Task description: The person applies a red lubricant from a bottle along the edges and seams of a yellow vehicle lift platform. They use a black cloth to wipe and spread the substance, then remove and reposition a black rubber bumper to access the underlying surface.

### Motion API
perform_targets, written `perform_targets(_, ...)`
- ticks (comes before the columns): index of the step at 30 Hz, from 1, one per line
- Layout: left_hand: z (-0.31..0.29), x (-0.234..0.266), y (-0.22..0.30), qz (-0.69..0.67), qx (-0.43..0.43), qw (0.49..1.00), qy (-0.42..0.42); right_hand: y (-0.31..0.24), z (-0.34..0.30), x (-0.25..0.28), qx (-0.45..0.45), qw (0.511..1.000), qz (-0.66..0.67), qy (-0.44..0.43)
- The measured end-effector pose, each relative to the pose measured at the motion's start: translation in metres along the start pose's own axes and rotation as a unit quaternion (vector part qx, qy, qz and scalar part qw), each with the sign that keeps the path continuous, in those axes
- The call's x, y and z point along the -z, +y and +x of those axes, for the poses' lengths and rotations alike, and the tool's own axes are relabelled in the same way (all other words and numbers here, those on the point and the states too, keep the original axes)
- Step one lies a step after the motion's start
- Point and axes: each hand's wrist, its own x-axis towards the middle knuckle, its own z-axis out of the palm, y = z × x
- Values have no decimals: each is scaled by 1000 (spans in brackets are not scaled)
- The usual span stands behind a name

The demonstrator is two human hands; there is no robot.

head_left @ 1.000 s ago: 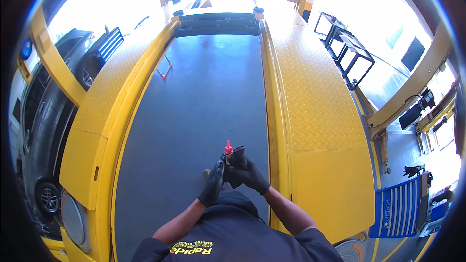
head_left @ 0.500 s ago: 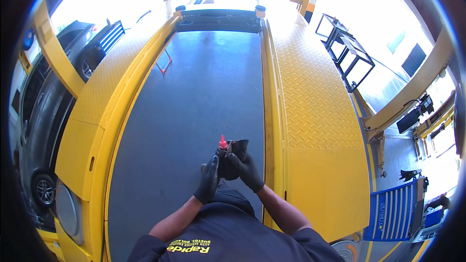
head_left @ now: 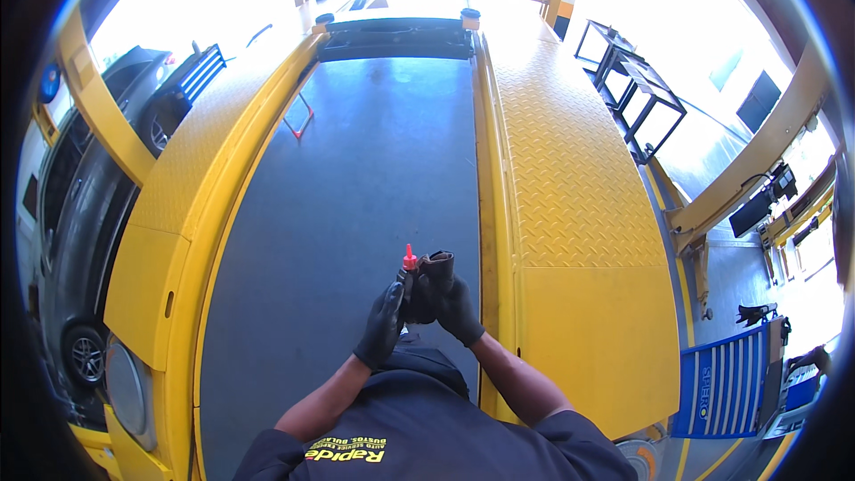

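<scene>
Both my hands wear black gloves and are close together in front of my torso. My left hand (head_left: 382,327) is closed against a dark bottle with a red nozzle cap (head_left: 410,260), its fingers running up the bottle's side. Beside it, my right hand (head_left: 457,312) grips a dark, folded, cloth-like piece (head_left: 438,260), its top edge curled over. The piece's kind is hard to make out. Gloves hide most of the bottle's body and the lower part of the piece.
Yellow lift runways, left (head_left: 233,156) and right (head_left: 583,178), flank the grey floor (head_left: 347,178). A red-footed stand (head_left: 301,123) is by the left one. A dark car (head_left: 85,232) stands far left; a blue tool cabinet (head_left: 723,381) and black metal frames (head_left: 643,93) are right.
The dark piece in my right hand has gone from a spread flap to a more folded, curled shape. My right fingers have shifted around it. The bottle has stayed nearly in place.
</scene>
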Motion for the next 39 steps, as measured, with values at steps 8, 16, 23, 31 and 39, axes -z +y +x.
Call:
perform_targets(8, 7, -6, -9, -241, 42, 970, 0, 22, 7, 27, -30, 994, 107, -12)
perform_targets(16, 4, -11, -7, -223, 92, 970, 5, -10, 0, -10, 60, 992, 49, -98)
perform_targets(23, 0, 1, -14, -163, 110, 980, -26, -11, -4, -9, 65, 996, -60, 5)
perform_targets(31, -3, 14, -73, 55, -32, 997, 54, -4, 12, 3, -23, 990, 131, 56)
perform_targets(39, 6, -18, 9, -292, 115, 949, -29, -15, -2, -6, 47, 995, 71, -60)
